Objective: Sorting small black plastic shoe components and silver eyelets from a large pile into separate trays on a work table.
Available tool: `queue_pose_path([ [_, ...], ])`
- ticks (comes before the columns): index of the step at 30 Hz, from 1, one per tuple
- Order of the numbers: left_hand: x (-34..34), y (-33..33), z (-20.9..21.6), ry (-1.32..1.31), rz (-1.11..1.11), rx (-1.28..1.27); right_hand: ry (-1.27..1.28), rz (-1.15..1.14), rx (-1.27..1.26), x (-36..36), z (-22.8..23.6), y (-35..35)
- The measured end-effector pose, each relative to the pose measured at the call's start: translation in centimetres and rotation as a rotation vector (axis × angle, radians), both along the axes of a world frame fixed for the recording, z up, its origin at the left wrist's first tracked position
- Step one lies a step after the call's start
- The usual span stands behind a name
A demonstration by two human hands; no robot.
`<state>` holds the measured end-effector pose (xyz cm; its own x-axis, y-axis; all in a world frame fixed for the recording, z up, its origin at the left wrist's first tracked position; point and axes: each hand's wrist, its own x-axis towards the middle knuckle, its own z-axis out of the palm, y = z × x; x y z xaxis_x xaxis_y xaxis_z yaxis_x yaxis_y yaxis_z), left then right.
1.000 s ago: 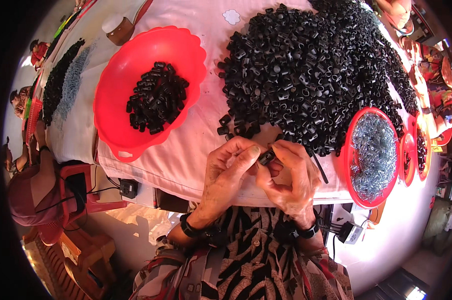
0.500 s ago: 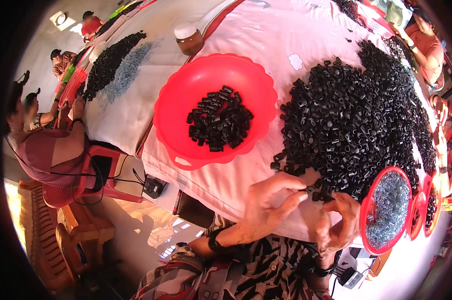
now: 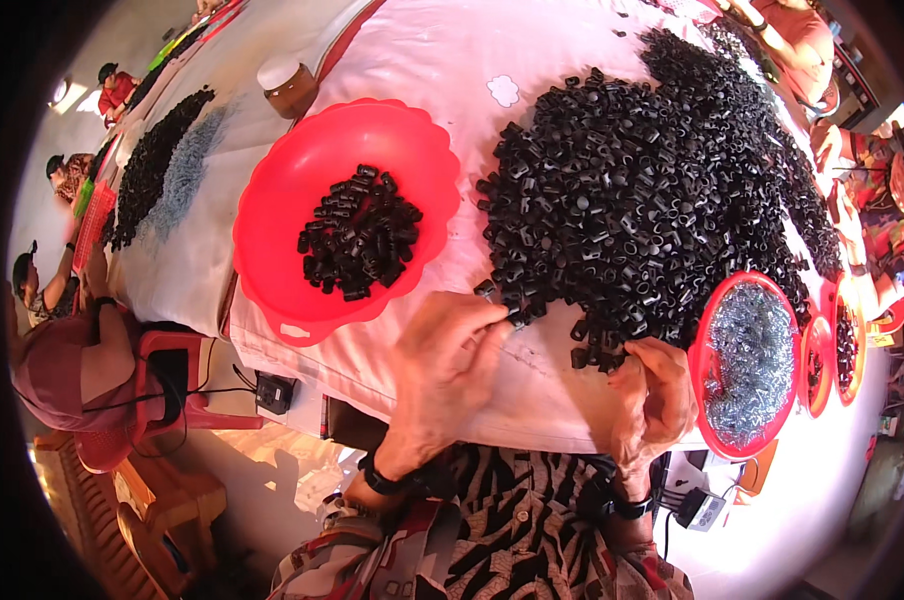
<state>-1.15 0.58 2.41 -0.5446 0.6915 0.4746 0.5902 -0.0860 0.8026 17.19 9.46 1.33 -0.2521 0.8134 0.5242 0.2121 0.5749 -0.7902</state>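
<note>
My left hand [image 3: 442, 365] is pinched at the near left edge of a heap of small black plastic pieces [image 3: 642, 200]. Whatever its fingertips hold is too small to make out; one black piece lies close by. My right hand [image 3: 654, 395] has its fingers curled together against the heap's near edge, touching or almost touching a few loose black pieces [image 3: 597, 350]. Its fingertips hide anything they may hold. To the left of the heap stands a red scalloped plastic bowl [image 3: 262, 240] with a pile of assembled-looking black pieces [image 3: 360, 235] in it.
A red basin [image 3: 705, 420] of small shiny metal pins [image 3: 754, 360] sits right of my right hand, with more red basins beyond. A brown jar with a white lid [image 3: 290, 86] stands behind the bowl. Other people work along the cloth-covered table [image 3: 412, 60] on both sides.
My left hand has moved left, away from the right one, and the gap between them has widened. The whole view has shifted, so the bowl and heap appear further left.
</note>
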Motion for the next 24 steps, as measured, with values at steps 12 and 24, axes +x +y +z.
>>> queue_pose_path([
  [12,1.5,0.9,-1.2,0.314,-0.016,-0.208,-0.095,0.06,-0.024,0.5,1.0,-0.4],
  [24,1.6,0.9,-2.0,0.154,0.006,-0.147,-0.626,-0.103,-0.005,10.4,4.1,4.6],
])
